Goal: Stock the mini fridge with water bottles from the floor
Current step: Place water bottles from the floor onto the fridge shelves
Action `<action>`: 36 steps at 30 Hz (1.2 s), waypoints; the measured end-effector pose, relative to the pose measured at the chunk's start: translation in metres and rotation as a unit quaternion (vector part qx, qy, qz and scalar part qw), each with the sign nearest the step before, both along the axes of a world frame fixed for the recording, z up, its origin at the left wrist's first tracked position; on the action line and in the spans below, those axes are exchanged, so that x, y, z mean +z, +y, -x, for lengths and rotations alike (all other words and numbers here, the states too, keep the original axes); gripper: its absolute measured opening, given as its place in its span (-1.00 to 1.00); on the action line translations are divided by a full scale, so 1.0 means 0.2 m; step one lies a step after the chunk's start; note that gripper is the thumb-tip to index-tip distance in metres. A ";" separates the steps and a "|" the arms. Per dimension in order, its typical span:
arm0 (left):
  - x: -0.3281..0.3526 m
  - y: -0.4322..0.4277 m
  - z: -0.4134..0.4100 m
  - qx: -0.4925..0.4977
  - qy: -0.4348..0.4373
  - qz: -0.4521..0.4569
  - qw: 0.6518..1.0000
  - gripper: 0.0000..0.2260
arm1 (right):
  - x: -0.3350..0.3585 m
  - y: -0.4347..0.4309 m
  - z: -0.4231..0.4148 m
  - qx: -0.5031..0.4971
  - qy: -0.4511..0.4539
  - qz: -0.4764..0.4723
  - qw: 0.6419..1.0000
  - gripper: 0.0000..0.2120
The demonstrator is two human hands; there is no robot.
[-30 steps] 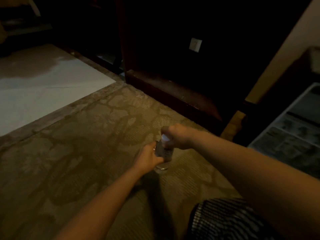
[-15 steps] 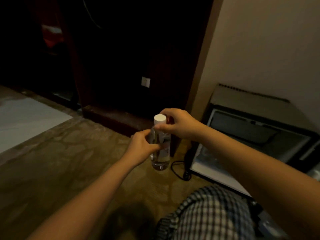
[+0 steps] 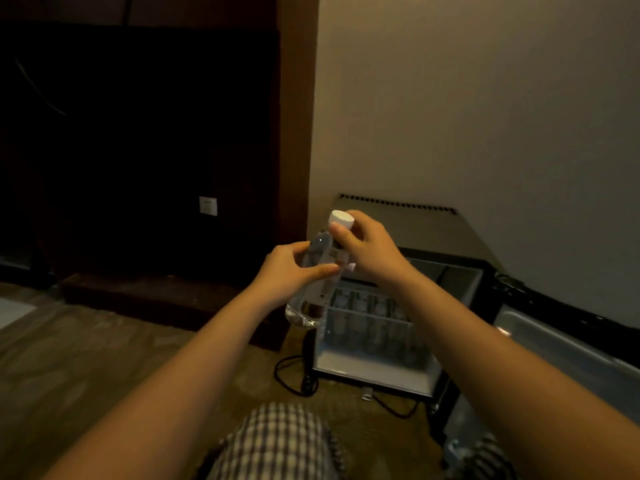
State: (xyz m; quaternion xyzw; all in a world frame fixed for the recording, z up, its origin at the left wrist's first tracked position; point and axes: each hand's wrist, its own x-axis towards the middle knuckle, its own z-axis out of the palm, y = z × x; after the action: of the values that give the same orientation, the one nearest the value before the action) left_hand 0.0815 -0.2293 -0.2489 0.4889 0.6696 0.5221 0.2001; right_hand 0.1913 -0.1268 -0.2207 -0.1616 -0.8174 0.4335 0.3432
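Two hands clamp one water bottle point(image 3: 317, 282): left hand point(image 3: 287, 275) on the body, right hand point(image 3: 367, 251) at the neck. It has left the floor point(image 3: 104, 358), tilted, before the open mini fridge point(image 3: 415, 233), ready for loading.

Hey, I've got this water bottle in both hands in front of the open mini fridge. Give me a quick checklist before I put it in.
1. Grip on the water bottle: ok; the left hand holds its body, the right hand its neck.
2. White cap on: ok.
3. The door of the mini fridge open: ok.
4. Bottle upright: not ok; tilted.
5. Free slot on the shelf: cannot tell; too blurred.
6. The cord out of the way: ok; on the floor by the fridge's left front corner.
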 end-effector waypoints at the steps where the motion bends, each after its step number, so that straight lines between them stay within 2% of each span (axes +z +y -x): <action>1: 0.00 0.06 -0.02 -0.018 -0.007 0.008 1.000 -0.71 | -0.03 0.04 -0.03 -0.019 0.010 0.020 1.000 -0.88; 4: -0.04 0.23 -0.04 -0.055 -0.028 0.051 0.997 -0.66 | -0.12 0.16 -0.07 -0.072 0.035 0.088 0.993 -0.86; 7: -0.11 0.38 -0.04 -0.078 -0.033 0.073 0.994 -0.67 | -0.25 0.28 -0.07 -0.114 0.052 0.129 0.984 -0.94; 10: -0.25 0.53 -0.02 -0.068 -0.033 0.079 0.994 -0.65 | -0.40 0.41 -0.03 -0.145 0.082 0.156 0.974 -0.93; 15: -0.45 0.75 0.05 -0.014 -0.041 0.100 0.994 -0.73 | -0.53 0.60 0.10 -0.183 0.083 0.124 0.972 -0.88; 20: -0.57 0.88 0.11 0.031 -0.043 0.147 0.988 -0.67 | -0.66 0.72 0.19 -0.196 0.061 0.128 0.970 -0.78; 22: -0.63 0.92 0.12 0.046 -0.092 0.160 0.982 -0.66 | -0.70 0.75 0.21 -0.193 0.048 0.129 0.971 -0.75; 26: -0.70 1.00 0.16 0.051 -0.174 0.164 0.970 -0.47 | -0.78 0.79 0.25 -0.182 0.021 0.069 0.981 -0.83; 36: -0.89 1.13 0.31 0.037 -0.191 0.148 0.970 -0.65 | -0.92 0.90 0.34 -0.191 -0.025 0.026 0.981 -0.85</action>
State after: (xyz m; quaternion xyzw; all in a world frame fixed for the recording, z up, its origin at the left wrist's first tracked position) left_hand 0.0202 -0.0024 -0.4274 0.3201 0.7065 0.5079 0.3748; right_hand 0.1225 0.0531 -0.4050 -0.3348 -0.7682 0.3769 0.3946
